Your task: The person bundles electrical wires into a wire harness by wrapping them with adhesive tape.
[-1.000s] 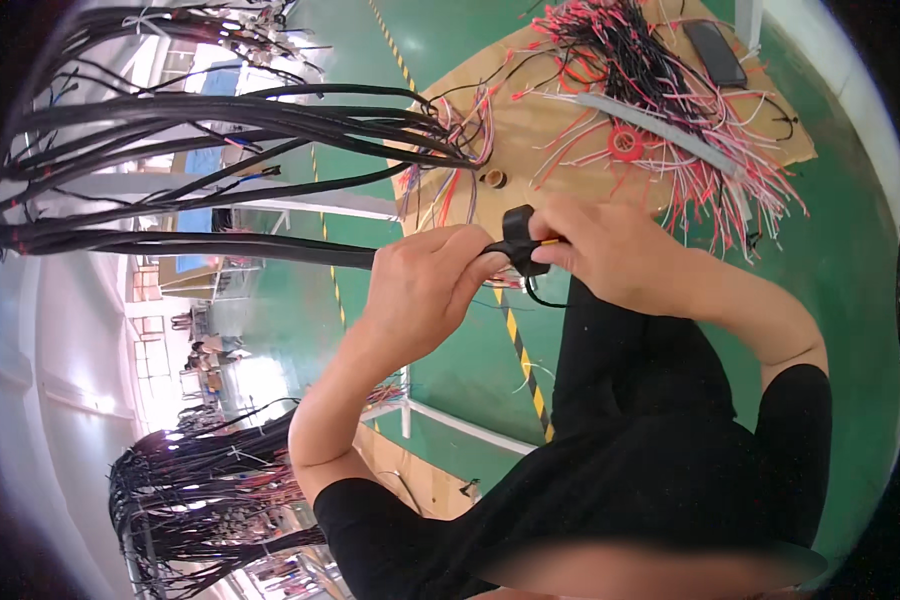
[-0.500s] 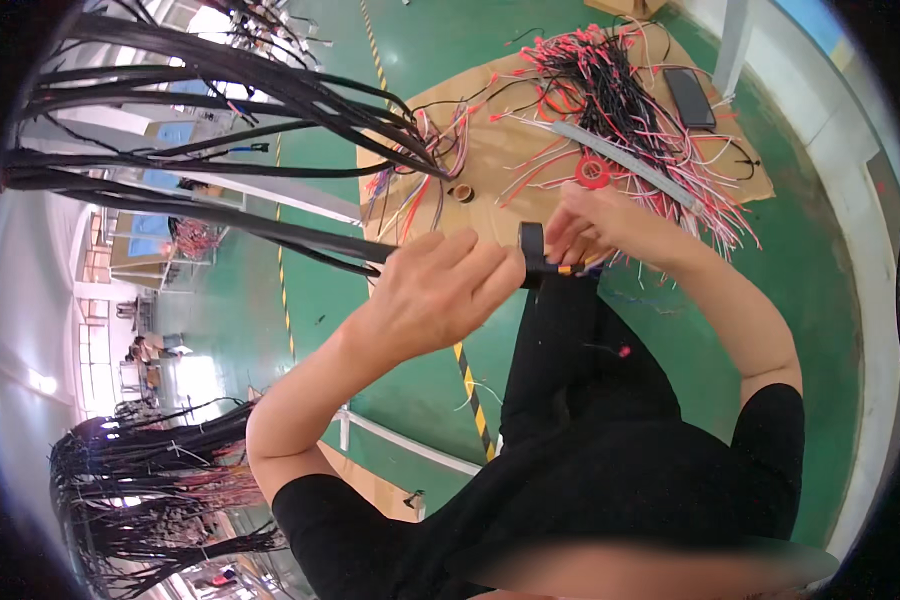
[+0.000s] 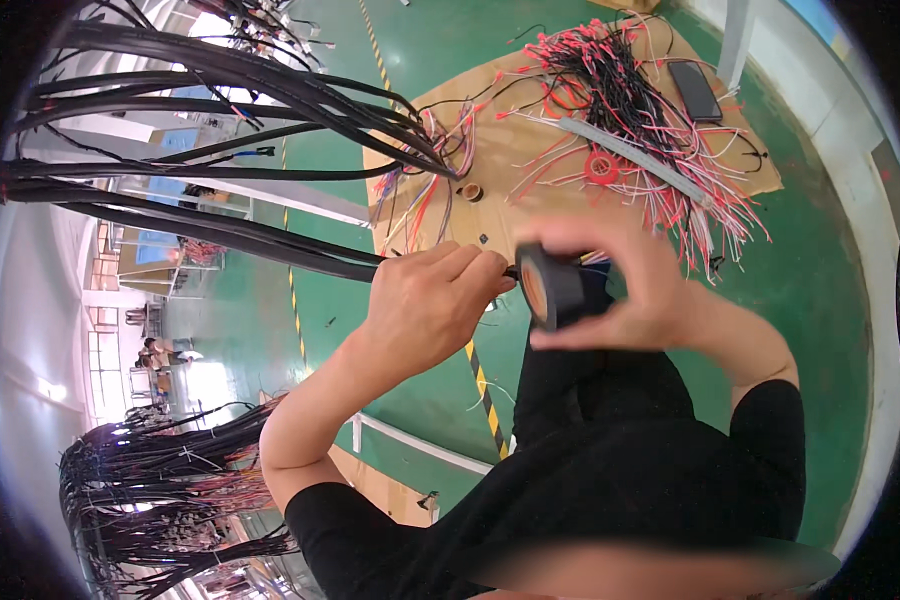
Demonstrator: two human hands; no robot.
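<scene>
My left hand [image 3: 432, 298] is closed round the end of a black cable bundle [image 3: 270, 240] that runs in from the left. My right hand [image 3: 635, 280] curves its thumb and fingers about a roll of black tape [image 3: 542, 285], with the brown core facing left. The roll sits right beside my left fist, at the cable's end. Behind the roll a few coloured wire ends show, partly covered by my right fingers. Blur softens the right fingertips.
Beyond my hands lies a cardboard-topped table [image 3: 510, 150]. It carries a pile of black, white and red-tipped wires [image 3: 620, 100], a grey strip [image 3: 635, 160], a red tape roll [image 3: 601, 168], an empty tape core [image 3: 471, 192] and a phone [image 3: 694, 91]. More cables [image 3: 170, 480] hang at lower left.
The black tape roll has turned and come nearer, and my right hand has moved from the wire ends to a wide grip round it. My left hand keeps its hold on the cable bundle.
</scene>
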